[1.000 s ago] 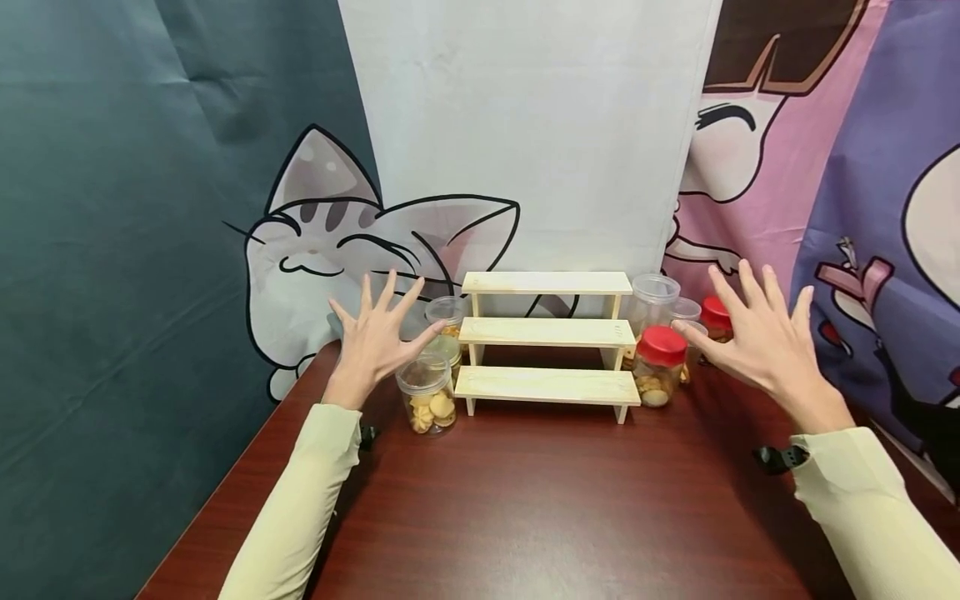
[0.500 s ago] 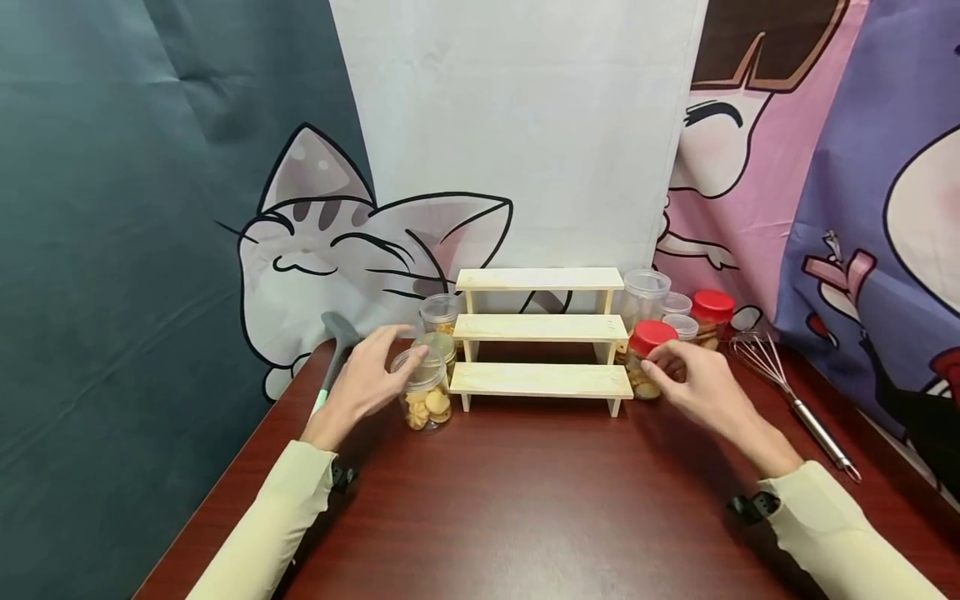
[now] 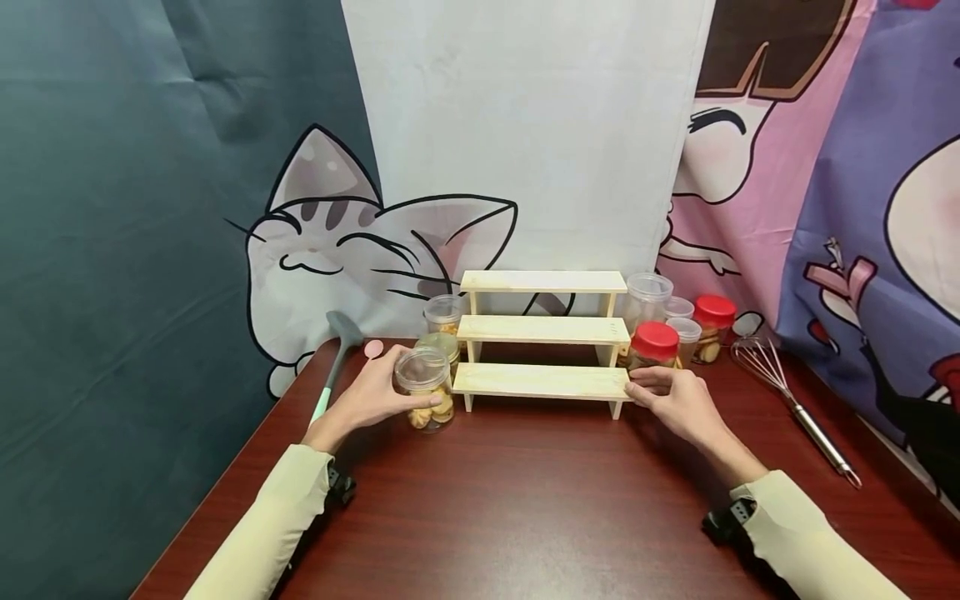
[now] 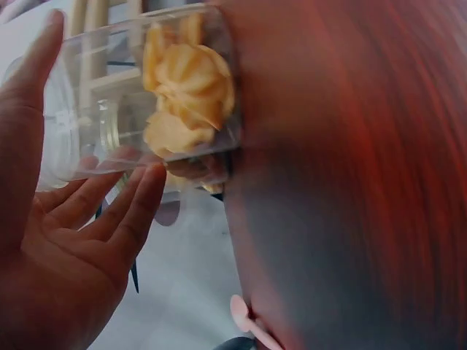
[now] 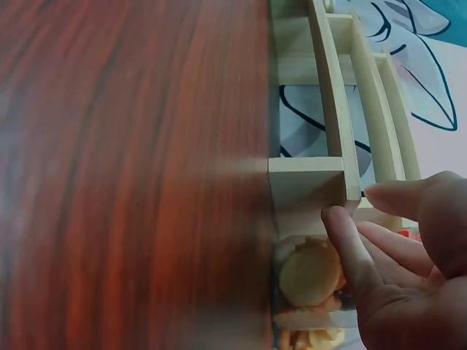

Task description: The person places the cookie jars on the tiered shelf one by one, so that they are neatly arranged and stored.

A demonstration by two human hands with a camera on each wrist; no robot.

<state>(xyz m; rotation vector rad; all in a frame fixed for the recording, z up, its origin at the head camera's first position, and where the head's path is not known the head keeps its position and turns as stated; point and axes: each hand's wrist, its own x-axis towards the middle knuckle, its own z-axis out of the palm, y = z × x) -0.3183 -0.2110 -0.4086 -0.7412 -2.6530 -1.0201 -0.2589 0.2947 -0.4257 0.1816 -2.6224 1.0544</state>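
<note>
My left hand [image 3: 371,390] is wrapped about a clear plastic cookie jar [image 3: 425,379], thumb across its front and fingers on the far side. The jar stands upright on the table; piped yellow cookies [image 4: 191,87] show through its wall. My right hand [image 3: 678,402] pinches the right end of the lowest board of a three-tier wooden display stand [image 3: 540,380]. In the right wrist view, thumb and index finger lie on either side of that board's corner [image 5: 352,191]. A red-lidded cookie jar [image 3: 654,343] stands just behind the right hand.
More jars stand beside the stand: a clear one [image 3: 442,312] at left, a tall clear one [image 3: 647,298] and a red-lidded one [image 3: 712,325] at right. A grey-green spatula [image 3: 336,358] and pink spoon [image 3: 373,348] lie left, a whisk [image 3: 798,408] right. A printed curtain hangs behind.
Both hands have come down from raised, spread fingers. The left has closed about the front cookie jar; the right has moved from beside the red lid to the stand's lowest board.
</note>
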